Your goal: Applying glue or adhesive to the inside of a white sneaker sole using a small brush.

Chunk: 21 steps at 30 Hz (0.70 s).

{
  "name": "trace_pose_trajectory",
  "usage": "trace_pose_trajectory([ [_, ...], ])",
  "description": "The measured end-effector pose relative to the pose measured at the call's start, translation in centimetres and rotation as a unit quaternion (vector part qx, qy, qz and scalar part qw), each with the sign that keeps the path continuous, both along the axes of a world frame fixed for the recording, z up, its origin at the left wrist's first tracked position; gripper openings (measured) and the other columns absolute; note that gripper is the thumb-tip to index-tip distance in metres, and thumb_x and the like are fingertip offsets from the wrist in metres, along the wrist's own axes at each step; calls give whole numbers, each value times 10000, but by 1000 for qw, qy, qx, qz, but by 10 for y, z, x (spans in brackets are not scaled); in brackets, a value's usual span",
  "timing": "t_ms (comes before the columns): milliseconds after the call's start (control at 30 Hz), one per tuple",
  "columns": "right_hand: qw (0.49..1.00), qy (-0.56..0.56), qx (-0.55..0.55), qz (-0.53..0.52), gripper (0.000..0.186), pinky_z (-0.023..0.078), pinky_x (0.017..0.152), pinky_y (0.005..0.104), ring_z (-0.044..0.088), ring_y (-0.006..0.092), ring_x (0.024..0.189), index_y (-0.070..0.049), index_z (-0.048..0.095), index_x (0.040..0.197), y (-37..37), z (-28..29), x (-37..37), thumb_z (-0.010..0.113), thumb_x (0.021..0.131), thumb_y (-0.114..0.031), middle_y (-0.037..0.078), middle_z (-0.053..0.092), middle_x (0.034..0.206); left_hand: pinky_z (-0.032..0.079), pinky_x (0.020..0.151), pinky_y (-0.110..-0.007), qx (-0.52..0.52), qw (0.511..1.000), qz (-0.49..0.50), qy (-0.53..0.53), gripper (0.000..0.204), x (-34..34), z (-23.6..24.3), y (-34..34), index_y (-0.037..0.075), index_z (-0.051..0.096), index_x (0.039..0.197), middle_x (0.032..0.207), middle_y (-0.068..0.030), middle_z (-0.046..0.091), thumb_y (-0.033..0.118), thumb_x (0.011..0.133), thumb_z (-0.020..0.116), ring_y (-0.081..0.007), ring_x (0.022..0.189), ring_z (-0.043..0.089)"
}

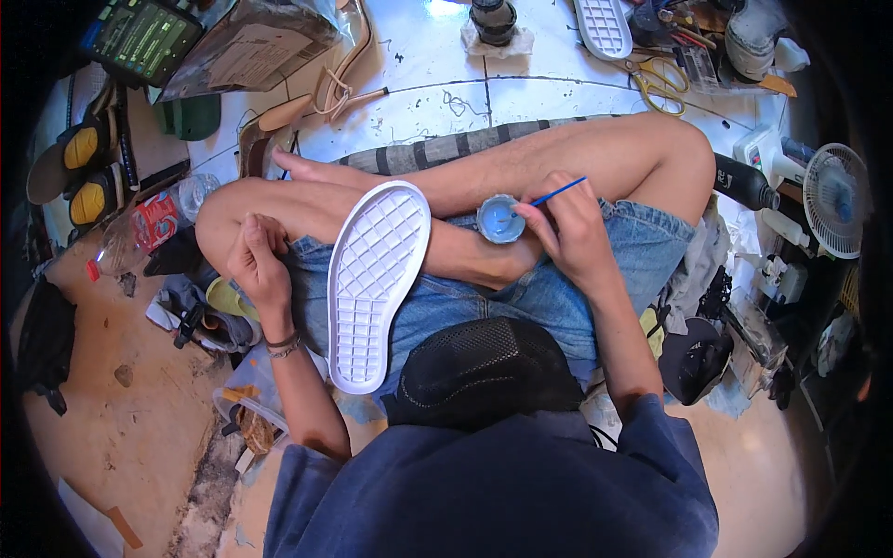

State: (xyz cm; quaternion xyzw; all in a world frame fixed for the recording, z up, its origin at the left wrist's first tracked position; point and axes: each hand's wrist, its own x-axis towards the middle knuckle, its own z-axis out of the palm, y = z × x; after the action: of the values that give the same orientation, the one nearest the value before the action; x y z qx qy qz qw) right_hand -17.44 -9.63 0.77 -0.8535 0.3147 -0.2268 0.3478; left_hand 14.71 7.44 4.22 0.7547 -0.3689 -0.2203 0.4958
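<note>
Pinched in my right hand [566, 232] is a thin blue brush [558, 192], its tip down in a small round cup [500, 219] coated in blue. The cup rests by my crossed lower leg, next to my fingers. Across my left thigh lies a white shoe sole [379, 284], its gridded side facing up and toe end pointing away; neither hand touches it. My left hand [259, 260] is held near my left knee, fingers curled closed; anything inside them is hidden.
Yellow-handled scissors [661, 86] and another white sole [604, 26] lie at the far right. A small fan [834, 201] stands on the right. At left are a plastic bottle [149, 223] and sandals [88, 200]. A dark jar [493, 20] sits ahead on the tiles.
</note>
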Motion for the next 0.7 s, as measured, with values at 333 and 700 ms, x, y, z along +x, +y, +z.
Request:
trace_pose_trajectory([
  [333, 999, 31, -32, 30, 239, 370, 686, 379, 545, 268, 736, -31, 589, 834, 2, -2, 4, 749, 832, -209, 87, 533, 785, 339, 578, -266, 6, 1000, 18, -5, 428, -1, -3, 4, 8, 433, 712, 692, -45, 443, 198, 1090, 366, -112, 628, 396],
  [700, 999, 21, -33, 33, 225, 389, 709, 392, 582, 290, 788, -15, 607, 865, 4, 4, 6, 751, 835, -185, 108, 599, 839, 395, 573, -279, 98, 988, 111, -53, 425, 10, -1, 22, -1, 586, 765, 667, -32, 558, 218, 1077, 399, -108, 624, 489],
])
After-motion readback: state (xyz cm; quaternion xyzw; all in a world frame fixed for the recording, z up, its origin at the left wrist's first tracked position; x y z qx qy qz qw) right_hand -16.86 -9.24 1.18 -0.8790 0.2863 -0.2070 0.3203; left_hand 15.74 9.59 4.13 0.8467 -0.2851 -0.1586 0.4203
